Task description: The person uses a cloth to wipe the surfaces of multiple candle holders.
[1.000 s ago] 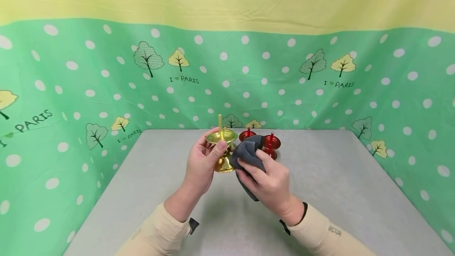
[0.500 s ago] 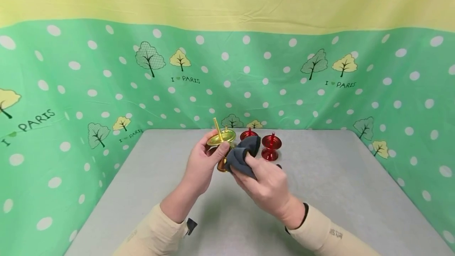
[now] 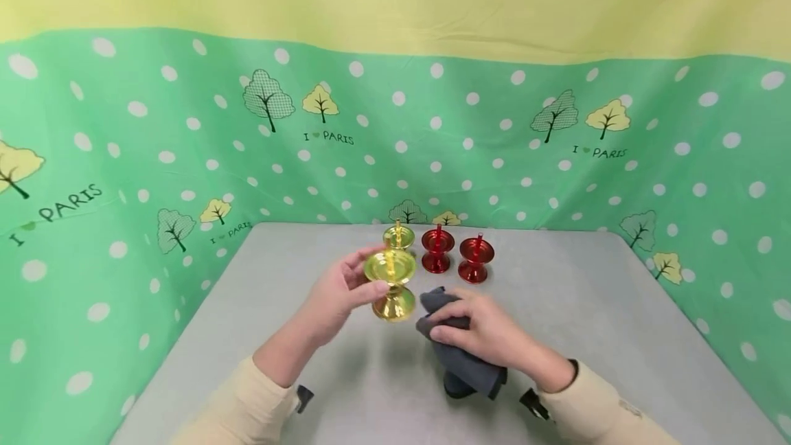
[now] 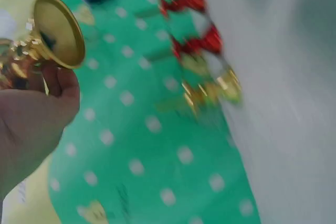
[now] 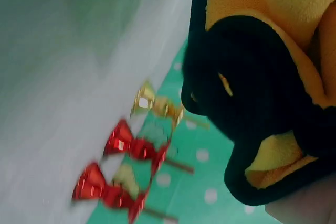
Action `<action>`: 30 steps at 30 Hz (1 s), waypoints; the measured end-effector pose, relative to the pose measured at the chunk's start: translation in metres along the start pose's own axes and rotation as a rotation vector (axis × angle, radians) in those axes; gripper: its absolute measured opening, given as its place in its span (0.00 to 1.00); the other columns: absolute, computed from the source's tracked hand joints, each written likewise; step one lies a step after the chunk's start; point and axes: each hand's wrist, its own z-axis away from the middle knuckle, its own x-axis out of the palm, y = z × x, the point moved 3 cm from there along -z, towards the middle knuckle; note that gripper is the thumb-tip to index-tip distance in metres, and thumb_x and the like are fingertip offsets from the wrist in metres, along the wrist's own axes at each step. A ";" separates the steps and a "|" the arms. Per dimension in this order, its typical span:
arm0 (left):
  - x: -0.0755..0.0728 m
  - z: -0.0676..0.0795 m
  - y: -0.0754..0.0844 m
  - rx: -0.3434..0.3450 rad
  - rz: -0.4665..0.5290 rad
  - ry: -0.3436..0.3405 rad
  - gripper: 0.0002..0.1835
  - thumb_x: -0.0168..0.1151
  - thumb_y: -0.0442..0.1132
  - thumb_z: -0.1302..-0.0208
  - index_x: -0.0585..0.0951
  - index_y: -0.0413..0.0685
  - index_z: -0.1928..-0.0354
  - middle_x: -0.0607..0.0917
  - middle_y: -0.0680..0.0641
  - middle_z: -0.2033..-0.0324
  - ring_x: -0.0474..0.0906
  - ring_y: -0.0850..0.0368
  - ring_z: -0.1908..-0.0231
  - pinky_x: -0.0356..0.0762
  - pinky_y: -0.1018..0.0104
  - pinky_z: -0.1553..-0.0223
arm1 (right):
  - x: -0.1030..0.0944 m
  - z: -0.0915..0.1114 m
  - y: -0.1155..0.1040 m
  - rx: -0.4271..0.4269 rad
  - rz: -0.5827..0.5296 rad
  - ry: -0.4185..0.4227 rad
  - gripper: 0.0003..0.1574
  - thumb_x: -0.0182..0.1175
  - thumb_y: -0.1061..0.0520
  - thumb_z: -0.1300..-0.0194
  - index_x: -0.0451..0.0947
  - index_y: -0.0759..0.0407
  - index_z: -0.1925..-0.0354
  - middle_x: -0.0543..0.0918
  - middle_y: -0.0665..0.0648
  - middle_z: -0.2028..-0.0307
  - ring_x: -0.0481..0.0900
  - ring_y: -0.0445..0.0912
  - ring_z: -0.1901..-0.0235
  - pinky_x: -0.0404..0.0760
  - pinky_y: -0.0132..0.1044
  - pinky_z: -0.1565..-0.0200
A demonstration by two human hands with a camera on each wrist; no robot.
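A shiny gold candle holder [image 3: 393, 304], with a dish on top, a spike and a flared base, stands upright in the grip of my left hand [image 3: 330, 301], thumb in front. It appears raised off the table. In the left wrist view the holder [image 4: 60, 30] is partly cut off by the frame edge. My right hand [image 3: 494, 328] holds a bunched dark grey cloth [image 3: 463, 359] just right of the holder, apart from it. The right wrist view shows the cloth [image 5: 247, 77] as dark with orange fleecy parts.
Behind the hands, a second gold candle holder [image 3: 398, 235] and two red ones, a nearer-centre red holder [image 3: 436, 261] and a right-hand red holder [image 3: 476, 270], stand in a row on the grey table [image 3: 556, 280]. A green dotted curtain [image 3: 469, 129] encloses the table.
The cloth has come away from the gold candle holder and moved down and right with my right hand. My left hand has lowered the holder and straightened it from its tilt.
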 end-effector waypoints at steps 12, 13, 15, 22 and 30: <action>-0.101 -0.054 -0.060 -0.197 -0.182 0.401 0.46 0.78 0.42 0.34 0.62 0.44 0.20 0.77 0.41 0.25 0.74 0.46 0.27 0.72 0.51 0.25 | -0.135 0.065 0.093 0.426 0.393 0.170 0.25 0.71 0.42 0.29 0.90 0.57 0.44 0.83 0.77 0.40 0.83 0.71 0.46 0.82 0.60 0.54; -0.103 -0.059 -0.064 -0.202 -0.191 0.412 0.46 0.78 0.41 0.34 0.62 0.44 0.21 0.78 0.40 0.26 0.75 0.45 0.28 0.72 0.51 0.26 | -0.139 0.067 0.102 0.451 0.428 0.156 0.27 0.70 0.40 0.28 0.89 0.58 0.43 0.82 0.78 0.40 0.82 0.72 0.46 0.82 0.61 0.55; -0.105 -0.069 -0.072 -0.209 -0.202 0.423 0.45 0.78 0.38 0.34 0.63 0.43 0.22 0.79 0.38 0.28 0.76 0.44 0.30 0.74 0.51 0.27 | -0.140 0.066 0.120 0.487 0.466 0.124 0.30 0.68 0.39 0.27 0.88 0.60 0.41 0.82 0.79 0.41 0.82 0.72 0.48 0.82 0.59 0.58; -0.100 -0.094 -0.087 -0.182 -0.225 0.452 0.43 0.78 0.33 0.37 0.64 0.39 0.25 0.80 0.34 0.30 0.77 0.40 0.30 0.76 0.48 0.27 | -0.108 0.034 0.159 0.493 0.365 0.064 0.34 0.60 0.35 0.21 0.83 0.58 0.34 0.77 0.79 0.34 0.76 0.75 0.37 0.80 0.68 0.45; -0.103 -0.091 -0.102 -0.236 -0.229 0.472 0.43 0.77 0.36 0.34 0.63 0.39 0.24 0.77 0.32 0.29 0.75 0.38 0.29 0.74 0.46 0.26 | -0.071 0.036 0.190 0.572 0.376 -0.107 0.50 0.35 0.25 0.17 0.52 0.53 0.14 0.45 0.85 0.20 0.44 0.88 0.24 0.51 0.85 0.29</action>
